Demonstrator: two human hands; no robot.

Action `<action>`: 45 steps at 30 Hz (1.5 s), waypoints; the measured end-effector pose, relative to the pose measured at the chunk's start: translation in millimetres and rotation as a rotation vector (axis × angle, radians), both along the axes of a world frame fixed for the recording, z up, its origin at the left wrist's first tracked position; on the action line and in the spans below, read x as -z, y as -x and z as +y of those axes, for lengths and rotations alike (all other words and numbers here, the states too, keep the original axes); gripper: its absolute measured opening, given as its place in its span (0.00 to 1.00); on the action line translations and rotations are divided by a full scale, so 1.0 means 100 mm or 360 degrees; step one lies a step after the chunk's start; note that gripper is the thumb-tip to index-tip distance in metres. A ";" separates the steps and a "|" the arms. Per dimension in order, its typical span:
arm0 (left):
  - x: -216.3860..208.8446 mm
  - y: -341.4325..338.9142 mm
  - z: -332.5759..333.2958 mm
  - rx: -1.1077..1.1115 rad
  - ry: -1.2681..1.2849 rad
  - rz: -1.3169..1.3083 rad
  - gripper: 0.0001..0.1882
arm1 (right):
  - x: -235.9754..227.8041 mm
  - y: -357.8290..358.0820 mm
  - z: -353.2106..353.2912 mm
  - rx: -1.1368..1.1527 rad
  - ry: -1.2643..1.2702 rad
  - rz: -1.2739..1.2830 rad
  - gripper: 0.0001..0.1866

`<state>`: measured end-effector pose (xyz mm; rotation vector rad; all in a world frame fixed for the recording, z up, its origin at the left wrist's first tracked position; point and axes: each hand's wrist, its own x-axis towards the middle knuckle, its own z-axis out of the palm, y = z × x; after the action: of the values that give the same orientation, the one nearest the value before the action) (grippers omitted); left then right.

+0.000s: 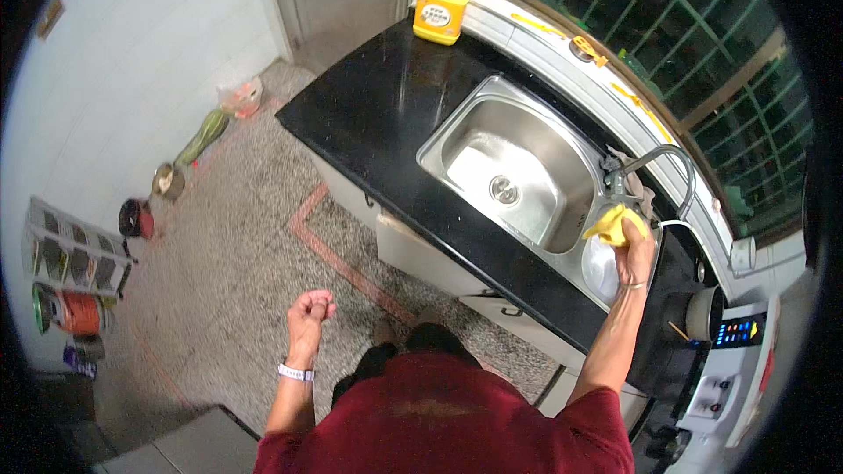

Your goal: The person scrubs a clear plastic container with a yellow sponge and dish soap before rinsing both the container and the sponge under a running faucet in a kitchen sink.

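While the left hand (311,309) hangs over the floor, well apart from the counter (369,114), the right hand (634,256) holds a yellow cloth (613,225) up near the faucet (620,183), above the right end of the sink (562,167). Right fingers: bunched, cloth pinched between them and the thumb; folds cover the exact contact. Left fingers: loosely curled, nothing seen in them; whether thumb and fingertips meet, cannot tell. Below the cloth, beside the right wrist, a whitish item (600,270), kind unclear. Progress, as judged: partway at most. Done: cloth lifted and gripped. Left: cloth not yet laid down or pressed to any surface. Steel of main basin looks bright around the drain (503,190); whether it has been wiped, this view cannot settle. Cloth wet or dry: unclear. Yellow jug (440,13) upright at counter's far end, apart from both hands.
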<state>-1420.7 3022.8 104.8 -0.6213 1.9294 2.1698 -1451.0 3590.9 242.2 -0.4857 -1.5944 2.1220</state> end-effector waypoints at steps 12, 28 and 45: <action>-0.39 1.39 -0.64 0.0080 0.0429 0.0289 0.06 | 0.59 2.13 -0.82 -0.0282 0.0530 0.0255 0.16; -1.09 5.35 -0.50 0.0827 0.0937 0.1097 0.09 | 0.33 4.59 -1.65 -0.0187 0.0738 0.0431 0.15; -1.98 7.67 2.55 0.1775 0.1269 0.2556 0.31 | 0.12 6.13 -1.65 0.0140 0.1040 0.0594 0.18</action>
<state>-2188.0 3278.3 303.1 2.2093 2.4220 0.8325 -2064.1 3426.4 230.1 -0.3161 -0.6502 2.4566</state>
